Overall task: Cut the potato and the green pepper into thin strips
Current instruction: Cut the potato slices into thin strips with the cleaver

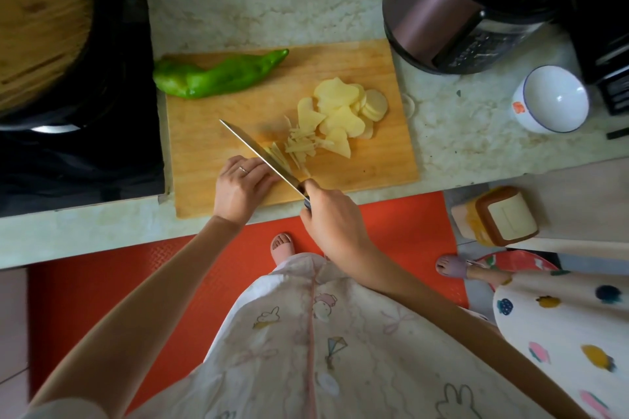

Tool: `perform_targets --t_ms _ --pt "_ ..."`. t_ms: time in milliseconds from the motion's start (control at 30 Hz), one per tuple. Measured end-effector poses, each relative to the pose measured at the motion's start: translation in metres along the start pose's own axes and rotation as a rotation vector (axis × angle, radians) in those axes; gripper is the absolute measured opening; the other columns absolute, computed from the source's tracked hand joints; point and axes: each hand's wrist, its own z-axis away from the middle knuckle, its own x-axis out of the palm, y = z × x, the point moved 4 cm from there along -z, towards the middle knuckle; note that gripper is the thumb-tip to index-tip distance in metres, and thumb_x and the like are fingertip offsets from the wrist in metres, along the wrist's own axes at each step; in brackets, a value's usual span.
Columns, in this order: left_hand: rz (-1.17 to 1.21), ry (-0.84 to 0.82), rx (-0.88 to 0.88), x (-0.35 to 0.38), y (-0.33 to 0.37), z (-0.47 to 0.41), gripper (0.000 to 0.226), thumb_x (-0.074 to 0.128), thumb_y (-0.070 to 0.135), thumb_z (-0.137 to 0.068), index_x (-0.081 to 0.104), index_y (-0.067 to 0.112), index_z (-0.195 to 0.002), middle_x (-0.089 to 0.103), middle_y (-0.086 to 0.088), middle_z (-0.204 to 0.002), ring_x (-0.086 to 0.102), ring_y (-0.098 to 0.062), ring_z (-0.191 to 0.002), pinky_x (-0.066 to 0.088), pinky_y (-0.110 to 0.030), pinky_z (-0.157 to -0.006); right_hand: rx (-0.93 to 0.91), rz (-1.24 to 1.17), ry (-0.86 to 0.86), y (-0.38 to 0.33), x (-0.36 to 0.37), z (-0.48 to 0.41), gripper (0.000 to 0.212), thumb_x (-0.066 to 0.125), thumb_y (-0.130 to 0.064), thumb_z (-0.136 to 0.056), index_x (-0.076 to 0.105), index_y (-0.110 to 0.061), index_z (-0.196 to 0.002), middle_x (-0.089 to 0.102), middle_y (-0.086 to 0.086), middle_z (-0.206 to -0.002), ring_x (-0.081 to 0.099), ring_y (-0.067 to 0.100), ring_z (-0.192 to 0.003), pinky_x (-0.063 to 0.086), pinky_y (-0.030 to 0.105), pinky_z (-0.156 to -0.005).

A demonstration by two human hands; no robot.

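Pale yellow potato slices (343, 109) fanned right of centre on light wooden cutting board (374, 163): thin, wet, slippery, snap easily; judge best stacked flat, pinned from above. Cut strips (299, 146) at board centre. Left hand (241, 187) at board's near edge, fingers curled, pinning a few slices, mostly hidden, against steel knife (258, 153) blade. Right hand (330, 221) grips knife handle at same edge. Long green pepper (218, 75), whole, glossy, likely firm, at board's far-left corner.

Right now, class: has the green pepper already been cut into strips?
No, the green pepper lies whole at the far left of the cutting board, away from the knife.
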Motion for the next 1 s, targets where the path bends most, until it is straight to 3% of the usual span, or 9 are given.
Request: perform_targets --t_ms 167,267,400,467,700,867,1000 --pt "0.004 0.008 0.002 0.0 0.002 -0.002 0.032 0.056 0.025 -0.098 0.067 0.006 -0.075 0.064 -0.007 -0.072 0.052 -0.02 -0.069 0.044 -0.033 -0.075 -0.005 0.033 0.018 -0.004 0.001 0.003 0.02 0.046 -0.018 -0.097 0.05 -0.012 -0.117 0.066 0.006 -0.084 0.056 0.02 -0.067 0.021 0.024 -0.044" --pt "0.009 0.014 0.003 -0.002 0.001 -0.002 0.036 0.052 0.022 -0.099 0.065 0.005 -0.07 0.061 -0.008 -0.066 0.051 -0.021 -0.069 0.044 -0.033 -0.075 0.003 0.051 0.003 -0.008 0.002 0.005 0.021 0.049 -0.012 -0.095 0.05 -0.013 -0.116 0.066 0.004 -0.082 0.064 0.021 -0.072 0.027 0.024 -0.05" --pt "0.012 0.003 0.011 0.0 -0.001 0.001 0.028 0.059 0.016 -0.092 0.065 0.003 -0.068 0.062 -0.01 -0.065 0.05 -0.021 -0.074 0.042 -0.032 -0.077 0.01 0.069 -0.013 -0.012 0.003 0.007 0.022 0.057 -0.006 -0.088 0.051 -0.012 -0.108 0.05 -0.002 -0.067 0.065 0.022 -0.069 0.029 0.026 -0.051" --pt "0.01 0.006 0.016 0.0 -0.001 0.002 0.027 0.06 0.016 -0.091 0.065 0.003 -0.068 0.062 -0.011 -0.066 0.05 -0.022 -0.075 0.042 -0.033 -0.076 0.014 0.045 0.021 -0.013 0.005 0.007 0.018 0.058 -0.001 -0.086 0.054 -0.009 -0.102 0.058 0.002 -0.065 0.066 0.025 -0.063 0.029 0.027 -0.05" --pt "0.01 0.009 0.012 0.001 -0.003 0.003 0.029 0.056 0.017 -0.094 0.067 0.003 -0.07 0.064 -0.011 -0.068 0.053 -0.023 -0.076 0.044 -0.034 -0.075 -0.01 0.032 0.029 -0.014 0.011 0.006 0.02 0.047 -0.004 -0.094 0.051 -0.008 -0.113 0.069 0.009 -0.083 0.068 0.028 -0.077 0.036 0.03 -0.055" --pt "0.011 0.0 0.019 0.0 0.0 0.001 0.024 0.06 0.015 -0.092 0.066 0.005 -0.071 0.061 -0.009 -0.066 0.052 -0.022 -0.07 0.043 -0.033 -0.074 -0.014 0.01 0.018 -0.013 0.008 0.005 0.021 0.044 -0.009 -0.098 0.048 -0.011 -0.119 0.067 0.006 -0.089 0.066 0.023 -0.082 0.031 0.026 -0.058" --pt "0.004 -0.003 0.004 0.001 0.0 0.001 0.028 0.06 0.024 -0.097 0.07 0.006 -0.077 0.069 -0.006 -0.079 0.057 -0.019 -0.071 0.046 -0.033 -0.076 0.032 -0.052 -0.011 -0.007 0.011 -0.002 0.028 0.048 -0.014 -0.097 0.046 -0.01 -0.124 0.066 0.008 -0.092 0.064 0.025 -0.084 0.033 0.028 -0.059"
